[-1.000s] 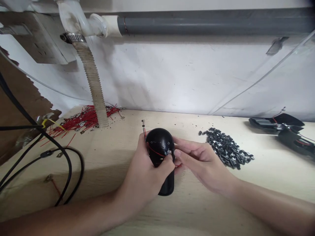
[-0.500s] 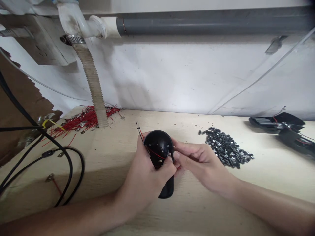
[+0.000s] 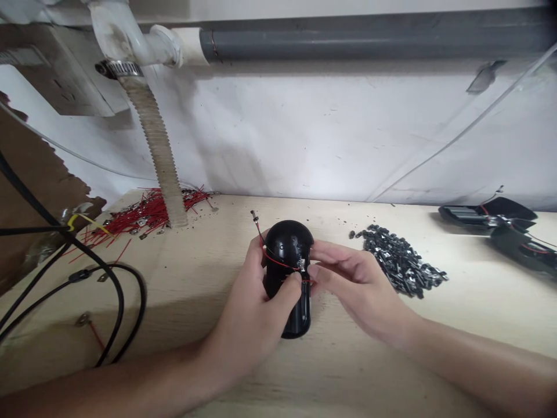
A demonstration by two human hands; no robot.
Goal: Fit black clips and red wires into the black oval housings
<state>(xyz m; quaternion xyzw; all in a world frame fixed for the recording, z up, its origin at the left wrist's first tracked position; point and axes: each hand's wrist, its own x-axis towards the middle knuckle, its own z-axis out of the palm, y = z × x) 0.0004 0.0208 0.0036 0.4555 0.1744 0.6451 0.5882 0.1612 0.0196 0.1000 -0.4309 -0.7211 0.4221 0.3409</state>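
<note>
A black plastic shell [image 3: 287, 239] with a rounded top and a narrower lower end is held upright over the table. My left hand [image 3: 261, 296] is closed around its left side, the thumb pressing on the inner face beside a small metal part [image 3: 303, 265]. A thin red wire [image 3: 278, 262] crosses the shell, and a thin lead with a small tip [image 3: 255, 216] sticks up at the upper left. At the right edge, my right hand [image 3: 343, 276] is closed, thumb close to the metal part and fingers along the rim. Some fingertips are hidden behind the shell.
A heap of small black parts [image 3: 402, 261] lies to the right. Similar black shells [image 3: 491, 217] with wires rest farther right. Red wires [image 3: 139, 217] are piled at the left beneath a ribbed hose [image 3: 152, 133]. Black cables [image 3: 115, 284] loop across the left side of the table [image 3: 195, 261].
The shell has turned and tilted in my hands, with its rounded top shifted a little right and up. Its wire lead now points more steeply upward. Both hands keep their hold.
</note>
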